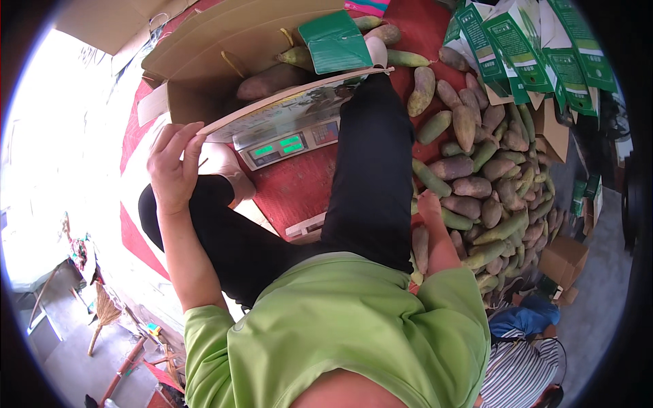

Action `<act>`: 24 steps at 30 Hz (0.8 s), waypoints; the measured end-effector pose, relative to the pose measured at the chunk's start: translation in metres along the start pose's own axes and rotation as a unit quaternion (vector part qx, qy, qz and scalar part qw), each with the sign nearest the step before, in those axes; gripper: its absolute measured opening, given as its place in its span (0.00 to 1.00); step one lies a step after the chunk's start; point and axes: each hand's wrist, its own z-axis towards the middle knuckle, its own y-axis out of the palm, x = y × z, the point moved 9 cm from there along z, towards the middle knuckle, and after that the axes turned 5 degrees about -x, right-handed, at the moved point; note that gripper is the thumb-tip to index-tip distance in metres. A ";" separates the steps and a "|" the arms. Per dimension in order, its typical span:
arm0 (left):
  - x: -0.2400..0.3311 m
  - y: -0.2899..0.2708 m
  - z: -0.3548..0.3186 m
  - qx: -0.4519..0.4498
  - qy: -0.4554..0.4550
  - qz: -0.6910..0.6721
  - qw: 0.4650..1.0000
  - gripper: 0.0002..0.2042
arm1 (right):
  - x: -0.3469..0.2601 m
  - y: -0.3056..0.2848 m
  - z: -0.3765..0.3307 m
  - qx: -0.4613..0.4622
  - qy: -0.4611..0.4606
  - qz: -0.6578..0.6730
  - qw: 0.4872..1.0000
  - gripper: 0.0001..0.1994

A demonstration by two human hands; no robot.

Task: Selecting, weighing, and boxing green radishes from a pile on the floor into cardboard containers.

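My left hand (175, 163) is closed on the upright flap (272, 107) of a large open cardboard box (204, 98), pinching its left corner. Inside the box lie a big brown root (272, 81) and a greenish one, which look like radishes; a loose green carton piece (335, 42) rests over the box's right end. Behind the flap, on my side, stands a scale (289, 144) with lit green displays. My right hand (428, 204) reaches beside my thigh into a heap of green and purplish-brown radishes (469, 187). Its fingers are mostly hidden, so a grip cannot be made out.
The radish heap spreads along my right side on a red mat (289, 197). Several folded green-and-white cartons (524, 51) are stacked at the far right. A small brown box (564, 262) and a person in a striped shirt (520, 367) are at the lower right. A broom (102, 313) lies left.
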 end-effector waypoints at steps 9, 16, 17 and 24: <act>-0.004 -0.004 0.000 -0.004 -0.016 -0.039 0.999 0.06 | -0.026 -0.119 0.000 0.198 -0.053 0.207 0.957 0.10; -0.005 -0.005 -0.003 -0.002 -0.018 -0.055 0.998 0.06 | -0.056 -0.230 -0.022 0.221 -0.153 0.463 0.845 0.05; -0.003 -0.005 -0.003 -0.007 -0.009 -0.051 0.999 0.06 | -0.060 -0.253 -0.035 0.249 -0.142 0.440 0.851 0.05; -0.002 -0.008 -0.005 -0.008 0.006 -0.049 0.999 0.06 | -0.164 -0.422 -0.140 0.305 -0.289 0.498 0.759 0.07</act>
